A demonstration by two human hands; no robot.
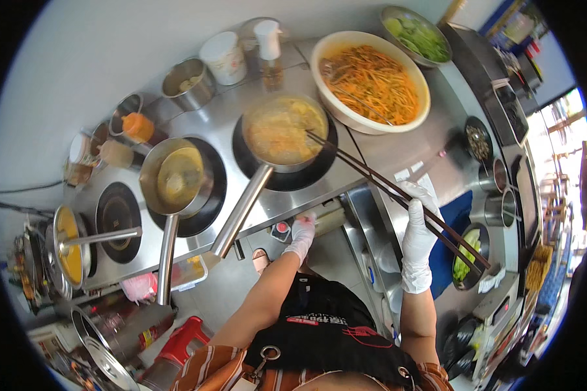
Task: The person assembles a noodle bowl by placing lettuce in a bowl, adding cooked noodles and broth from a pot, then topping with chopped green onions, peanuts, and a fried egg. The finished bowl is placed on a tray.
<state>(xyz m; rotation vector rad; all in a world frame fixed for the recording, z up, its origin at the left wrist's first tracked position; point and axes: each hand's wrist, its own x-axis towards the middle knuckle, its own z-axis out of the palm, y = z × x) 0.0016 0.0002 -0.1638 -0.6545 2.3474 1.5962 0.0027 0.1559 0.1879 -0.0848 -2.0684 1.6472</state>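
My right hand [419, 238], in a white glove, is closed around a pair of long dark chopsticks [378, 181]. Their tips reach into a steel saucepan [265, 171], where yellowish food simmers in liquid. The pan sits on a black round hob plate, its long handle pointing toward me. My left hand [302, 229], also gloved, is at the counter's front edge, below that pan. Its fingertips are partly hidden and blurred, so what they touch is unclear. Close beside it, lower down, is a red-topped container [281, 229].
A second saucepan [202, 182] of yellow liquid stands left. Behind are a large white bowl [319, 65] of shredded orange food, a steel pot [205, 96] and a spray bottle [268, 45]. A dark bowl of greens [468, 254] lies right. An open drawer [372, 221] is below the counter.
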